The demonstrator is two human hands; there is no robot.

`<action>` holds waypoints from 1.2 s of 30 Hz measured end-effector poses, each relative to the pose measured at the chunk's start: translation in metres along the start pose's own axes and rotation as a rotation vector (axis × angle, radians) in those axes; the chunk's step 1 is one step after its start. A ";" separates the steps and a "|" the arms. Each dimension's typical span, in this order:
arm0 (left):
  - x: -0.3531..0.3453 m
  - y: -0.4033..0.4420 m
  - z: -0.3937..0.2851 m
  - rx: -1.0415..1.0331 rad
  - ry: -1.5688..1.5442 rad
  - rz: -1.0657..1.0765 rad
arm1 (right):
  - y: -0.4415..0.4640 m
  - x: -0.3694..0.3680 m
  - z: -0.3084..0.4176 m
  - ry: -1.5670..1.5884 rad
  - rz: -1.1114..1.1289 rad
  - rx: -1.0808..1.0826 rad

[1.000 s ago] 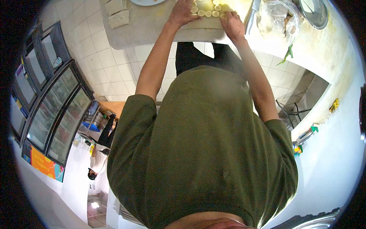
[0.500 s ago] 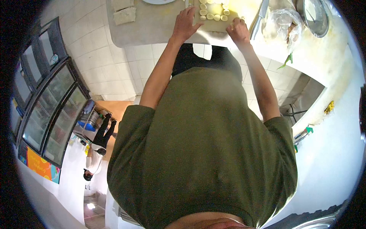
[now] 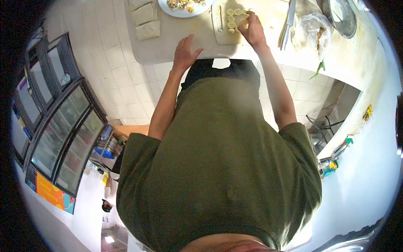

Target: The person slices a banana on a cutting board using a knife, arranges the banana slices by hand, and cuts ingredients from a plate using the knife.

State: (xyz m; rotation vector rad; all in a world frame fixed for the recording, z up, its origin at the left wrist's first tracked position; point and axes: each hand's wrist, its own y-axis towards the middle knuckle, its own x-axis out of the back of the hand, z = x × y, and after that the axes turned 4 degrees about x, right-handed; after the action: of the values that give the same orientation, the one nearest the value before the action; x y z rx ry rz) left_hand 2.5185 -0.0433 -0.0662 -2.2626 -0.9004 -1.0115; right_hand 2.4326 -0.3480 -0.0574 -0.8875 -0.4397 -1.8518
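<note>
Small round pale yellow slices (image 3: pixel 231 25) lie in rows on a cutting board (image 3: pixel 224 38) at the top of the view. My right hand (image 3: pixel 252 30) is over the right side of the board, fingers bent together at the slices; what the fingertips hold is too small to make out. Left of the board, my left hand (image 3: pixel 185 53) hangs over the table's front edge, fingers spread and holding nothing. A knife (image 3: pixel 288 26) lies to the right of the board.
A plate (image 3: pixel 186 15) of chopped food and flat pale sheets (image 3: pixel 147 30) are at the left. On the right are a plastic bag (image 3: pixel 312 29), a metal bowl (image 3: pixel 342 19) and a green leaf (image 3: pixel 320 69). Another person (image 3: pixel 108 197) is in the left background.
My left hand has moved left, away from the board. My right hand has gone from the board's front right corner onto the slices. The view has shifted, showing more of the plate.
</note>
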 end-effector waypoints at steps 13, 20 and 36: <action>0.031 -0.009 0.049 0.099 0.018 0.033 | -0.003 -0.009 0.005 -0.141 -0.039 -0.013; 0.026 -0.014 0.042 0.190 -0.045 0.006 | -0.028 0.038 -0.053 -0.437 -0.202 -0.129; 0.015 -0.025 0.038 0.262 -0.111 -0.047 | -0.023 0.023 -0.108 -0.261 -0.028 -0.137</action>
State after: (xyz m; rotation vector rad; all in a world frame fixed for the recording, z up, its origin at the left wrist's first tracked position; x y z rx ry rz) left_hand 2.5250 0.0031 -0.0731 -2.1002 -1.0699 -0.7444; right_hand 2.3650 -0.4219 -0.1098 -1.2300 -0.4915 -1.8149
